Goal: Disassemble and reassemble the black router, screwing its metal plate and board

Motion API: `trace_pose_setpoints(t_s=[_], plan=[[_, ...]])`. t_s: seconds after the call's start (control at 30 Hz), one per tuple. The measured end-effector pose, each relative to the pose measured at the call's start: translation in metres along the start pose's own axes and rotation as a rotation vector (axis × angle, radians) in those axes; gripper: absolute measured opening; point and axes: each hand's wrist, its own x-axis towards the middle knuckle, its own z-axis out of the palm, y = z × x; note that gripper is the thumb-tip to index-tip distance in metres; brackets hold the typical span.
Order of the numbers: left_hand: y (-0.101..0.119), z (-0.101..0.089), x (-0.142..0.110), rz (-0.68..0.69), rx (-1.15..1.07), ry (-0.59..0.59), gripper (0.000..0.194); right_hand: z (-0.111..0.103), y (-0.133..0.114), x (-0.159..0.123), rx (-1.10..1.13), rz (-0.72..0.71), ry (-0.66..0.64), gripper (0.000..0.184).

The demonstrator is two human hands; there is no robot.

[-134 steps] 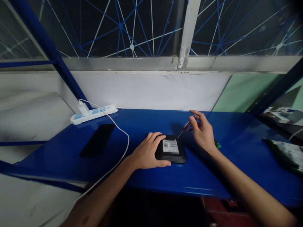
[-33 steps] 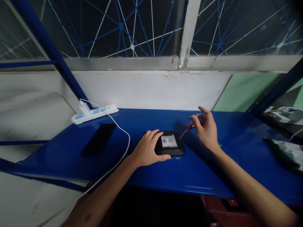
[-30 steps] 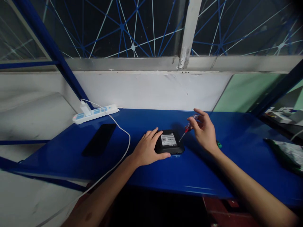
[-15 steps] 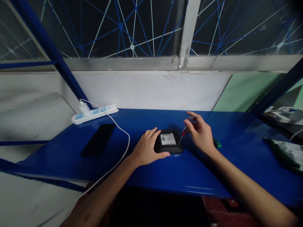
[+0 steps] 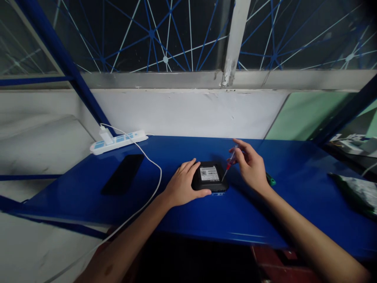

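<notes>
My left hand point(image 5: 184, 183) grips the left side of a flat black box point(image 5: 223, 185), its thumb along the near edge and its fingers over the far side. The box lies on the blue table, and a white label point(image 5: 209, 173) with a square code is on its upper face. A screwdriver point(image 5: 229, 165) with a clear handle and a red collar is held in the closed fingers of my right hand point(image 5: 251, 167). It leans, with the tip down at the box's right part near the label's corner. Whether the tip sits in a screw is too small to tell.
Partly behind my right wrist lies a green-handled tool point(image 5: 270, 179). A dark phone-like slab point(image 5: 123, 174) is on the left, near a white power strip point(image 5: 122, 142). From its plug a white cable point(image 5: 160, 177) crosses the table point(image 5: 206, 224). A silver-and-green bag point(image 5: 357, 192) lies far right.
My right thumb and fingers have shifted around the screwdriver handle, while its tip stays at the same place on the box. My left hand and the box have not visibly moved.
</notes>
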Motion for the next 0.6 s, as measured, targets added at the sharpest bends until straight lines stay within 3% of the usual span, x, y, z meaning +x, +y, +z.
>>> trace_pose_setpoints(t_s=[0.17,0.43,0.6], plan=[[-0.0013,0.0004,0.0002,0.002,-0.005,0.001,0.099,-0.0008,0.0004,0.0008,-0.046,-0.026,0.021,0.03],[-0.003,0.0026,-0.0016,0.008,-0.009,0.024,0.097,-0.0014,0.0021,0.0013,0.047,0.044,-0.014,0.039],[-0.0042,0.003,-0.0006,0.018,-0.02,0.041,0.095,-0.0011,0.0012,0.0011,-0.041,-0.026,0.021,0.032]])
